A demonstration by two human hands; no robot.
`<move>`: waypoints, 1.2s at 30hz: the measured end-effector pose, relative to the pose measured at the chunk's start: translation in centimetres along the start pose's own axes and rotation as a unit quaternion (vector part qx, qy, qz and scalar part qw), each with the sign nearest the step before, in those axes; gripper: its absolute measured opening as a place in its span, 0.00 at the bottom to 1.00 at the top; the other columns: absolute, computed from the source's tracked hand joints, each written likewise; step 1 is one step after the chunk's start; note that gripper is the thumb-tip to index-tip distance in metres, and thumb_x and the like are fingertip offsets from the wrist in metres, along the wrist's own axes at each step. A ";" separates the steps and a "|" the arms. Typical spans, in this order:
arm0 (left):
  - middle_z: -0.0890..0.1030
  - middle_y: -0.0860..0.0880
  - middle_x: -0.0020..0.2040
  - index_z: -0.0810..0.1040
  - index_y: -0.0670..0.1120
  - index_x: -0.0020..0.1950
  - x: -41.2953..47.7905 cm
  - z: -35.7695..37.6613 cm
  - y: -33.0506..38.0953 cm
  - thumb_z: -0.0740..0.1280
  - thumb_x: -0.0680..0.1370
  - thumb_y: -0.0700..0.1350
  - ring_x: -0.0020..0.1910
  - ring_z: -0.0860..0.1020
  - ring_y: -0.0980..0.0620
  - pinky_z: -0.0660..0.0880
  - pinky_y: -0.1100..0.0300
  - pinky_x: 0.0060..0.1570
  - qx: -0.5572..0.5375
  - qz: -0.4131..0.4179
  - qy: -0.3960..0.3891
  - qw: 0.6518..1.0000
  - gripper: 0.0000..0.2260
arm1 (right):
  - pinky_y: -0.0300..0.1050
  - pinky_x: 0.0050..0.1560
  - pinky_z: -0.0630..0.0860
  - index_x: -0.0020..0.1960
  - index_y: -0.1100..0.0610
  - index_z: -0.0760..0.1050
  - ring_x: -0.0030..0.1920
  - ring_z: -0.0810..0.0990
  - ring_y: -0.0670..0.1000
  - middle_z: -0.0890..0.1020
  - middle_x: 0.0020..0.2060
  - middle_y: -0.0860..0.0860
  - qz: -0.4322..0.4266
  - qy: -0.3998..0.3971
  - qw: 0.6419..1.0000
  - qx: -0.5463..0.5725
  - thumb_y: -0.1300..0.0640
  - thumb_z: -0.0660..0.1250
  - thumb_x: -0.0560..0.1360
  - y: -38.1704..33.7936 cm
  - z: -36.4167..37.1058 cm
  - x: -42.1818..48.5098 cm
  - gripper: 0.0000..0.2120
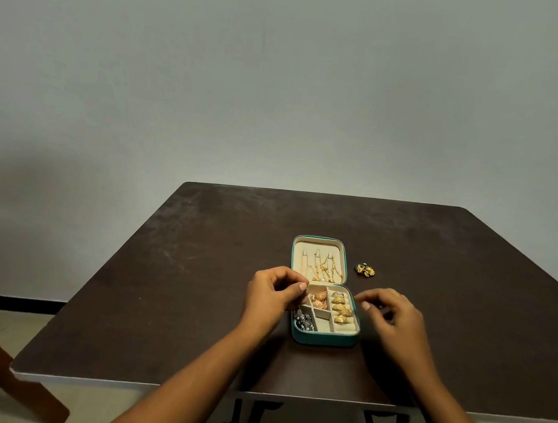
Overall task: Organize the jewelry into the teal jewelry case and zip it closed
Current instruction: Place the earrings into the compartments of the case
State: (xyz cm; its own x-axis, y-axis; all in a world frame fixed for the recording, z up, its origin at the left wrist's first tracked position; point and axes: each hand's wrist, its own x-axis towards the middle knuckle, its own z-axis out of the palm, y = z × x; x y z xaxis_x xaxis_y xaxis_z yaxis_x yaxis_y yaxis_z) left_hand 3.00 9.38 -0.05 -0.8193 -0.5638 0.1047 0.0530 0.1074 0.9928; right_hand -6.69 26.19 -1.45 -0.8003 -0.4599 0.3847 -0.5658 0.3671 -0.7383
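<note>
Right hand (389,312), fingers loosely curled and empty, hovers beside the open teal jewelry case (325,293) mid-counter (195,271); left hand (274,295) pinches a small piece over it. Mostly filled; gold-green earrings (364,269) outside, zipping pending.

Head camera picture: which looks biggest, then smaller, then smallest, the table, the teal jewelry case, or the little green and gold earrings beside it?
1. Table
2. Teal jewelry case
3. Green and gold earrings
</note>
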 end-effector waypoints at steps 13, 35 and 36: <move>0.79 0.54 0.45 0.78 0.55 0.35 -0.8 0.5 -1.5 0.72 0.71 0.44 0.53 0.73 0.56 0.72 0.59 0.49 0.224 0.027 0.036 0.974 0.08 | 0.37 0.41 0.69 0.41 0.51 0.79 0.47 0.76 0.44 0.80 0.42 0.43 0.059 0.018 0.996 0.058 0.66 0.65 0.74 2.6 0.5 -0.9 0.11; 0.74 0.54 0.41 0.78 0.51 0.34 -2.5 0.7 -4.3 0.60 0.68 0.28 0.47 0.68 0.56 0.69 0.59 0.43 0.318 0.107 0.220 0.916 0.18 | 0.35 0.40 0.66 0.42 0.50 0.79 0.46 0.75 0.45 0.79 0.42 0.42 0.049 -0.006 0.998 0.033 0.64 0.65 0.74 3.4 0.5 -1.1 0.10; 0.74 0.54 0.41 0.80 0.50 0.35 -2.5 0.8 -4.3 0.60 0.68 0.28 0.47 0.68 0.56 0.70 0.57 0.44 0.329 0.108 0.214 0.913 0.18 | 0.34 0.40 0.66 0.42 0.50 0.79 0.45 0.75 0.45 0.79 0.41 0.42 0.049 -0.007 0.998 0.031 0.64 0.65 0.74 3.4 0.5 -1.1 0.10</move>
State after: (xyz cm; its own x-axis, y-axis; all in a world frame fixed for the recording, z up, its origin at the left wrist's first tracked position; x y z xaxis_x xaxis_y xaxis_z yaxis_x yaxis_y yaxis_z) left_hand 4.38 10.96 -4.63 -0.5245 -0.7244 0.4473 -0.2829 0.6438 0.7110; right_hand -7.62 27.51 -4.69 -0.8482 -0.4361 0.3007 -0.4709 0.3606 -0.8051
